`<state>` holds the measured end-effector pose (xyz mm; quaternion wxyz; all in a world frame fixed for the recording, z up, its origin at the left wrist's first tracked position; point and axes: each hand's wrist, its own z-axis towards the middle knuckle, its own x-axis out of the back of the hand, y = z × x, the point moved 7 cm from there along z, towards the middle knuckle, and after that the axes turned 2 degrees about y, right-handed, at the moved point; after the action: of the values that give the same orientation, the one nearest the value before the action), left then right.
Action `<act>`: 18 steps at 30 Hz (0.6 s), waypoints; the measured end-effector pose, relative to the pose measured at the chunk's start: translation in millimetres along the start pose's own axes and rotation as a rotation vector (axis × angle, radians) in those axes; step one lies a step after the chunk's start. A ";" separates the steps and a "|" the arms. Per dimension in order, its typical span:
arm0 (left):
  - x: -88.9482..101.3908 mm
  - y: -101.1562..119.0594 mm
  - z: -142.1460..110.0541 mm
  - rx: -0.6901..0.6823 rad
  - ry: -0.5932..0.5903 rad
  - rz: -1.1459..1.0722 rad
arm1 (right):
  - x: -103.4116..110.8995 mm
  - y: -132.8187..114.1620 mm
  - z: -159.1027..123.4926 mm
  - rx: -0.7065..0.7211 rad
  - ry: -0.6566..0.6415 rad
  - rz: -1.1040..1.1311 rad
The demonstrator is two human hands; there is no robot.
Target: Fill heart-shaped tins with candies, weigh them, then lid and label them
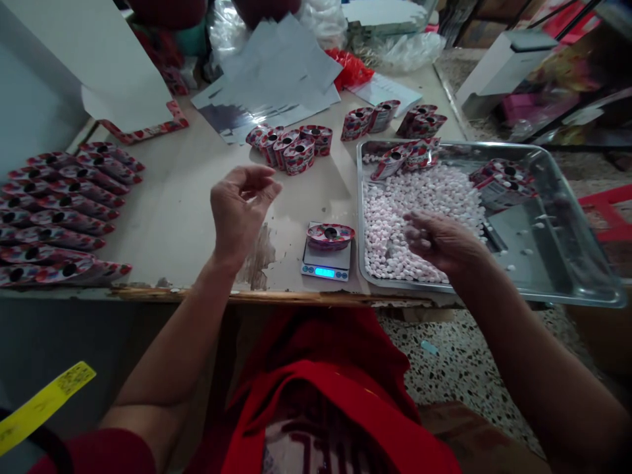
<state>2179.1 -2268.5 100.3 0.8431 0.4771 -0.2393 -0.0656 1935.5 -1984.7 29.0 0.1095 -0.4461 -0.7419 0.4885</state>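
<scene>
My left hand (241,207) is raised over the table, fingers bent, thumb and forefinger apart with nothing between them. To its right a small digital scale (326,270) with a lit blue display carries one red printed packet (330,237), which has a dark round hole in its top. My right hand (442,240) is over the metal tray (557,263), its fingers curled round a few pale pieces, partly blurred. Small white candy-like pellets (395,230) are heaped in the tray's left part. Several similar packets (506,181) lie in the tray on and beside the heap.
More packets (299,155) stand behind the scale, and others (370,120) sit behind the tray. Rows of packets (59,210) fill the table's left side. Silvery sheets (276,72) lie at the back, near a red plastic bag (351,68). An open white carton (118,92) stands at back left.
</scene>
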 end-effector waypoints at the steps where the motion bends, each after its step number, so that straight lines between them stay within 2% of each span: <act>1: -3.6 1.7 -7.1 -0.017 -0.030 0.015 | -11.6 0.4 3.4 -0.011 -0.028 0.001; 4: -30.0 16.7 -30.3 -0.159 -0.197 0.127 | -34.1 -3.9 14.8 0.008 -0.071 -0.022; 6: -60.7 29.4 -52.5 -0.297 -0.379 0.212 | -31.0 -12.3 21.1 0.115 -0.029 -0.171; 9: -103.2 32.2 -80.2 -0.405 -0.654 0.323 | -11.1 -29.8 25.3 0.433 0.096 -0.724; 10: -107.1 25.6 -79.8 -0.385 -0.694 0.348 | -6.0 -33.5 27.0 0.549 0.130 -0.956; 11: -101.5 17.1 -73.1 -0.361 -0.686 0.369 | -3.9 -33.4 30.1 0.640 0.110 -1.117; 12: -85.5 7.0 -61.3 -0.328 -0.640 0.385 | 0.4 -31.7 35.2 0.668 0.102 -1.178; 13: -58.8 -3.6 -46.9 -0.294 -0.571 0.397 | 3.5 -29.5 40.3 0.650 0.084 -1.153; 14: -23.0 -13.9 -32.2 -0.260 -0.492 0.408 | 3.0 -28.1 43.2 0.629 0.064 -1.087; 15: 19.6 -24.7 -19.2 -0.220 -0.420 0.418 | -1.4 -27.7 43.4 0.603 0.056 -0.998; 16: 63.6 -37.1 -9.9 -0.169 -0.396 0.430 | -11.0 -28.2 40.7 0.589 0.055 -0.912; 18: 152.8 -66.6 1.6 -0.055 -0.348 0.468 | -46.6 -31.2 32.2 0.614 0.062 -0.791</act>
<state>2320.2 -2357.1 97.4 0.7942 0.3673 -0.4821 0.0434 1925.8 -2044.6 51.4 0.4345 -0.0921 -0.6725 0.5920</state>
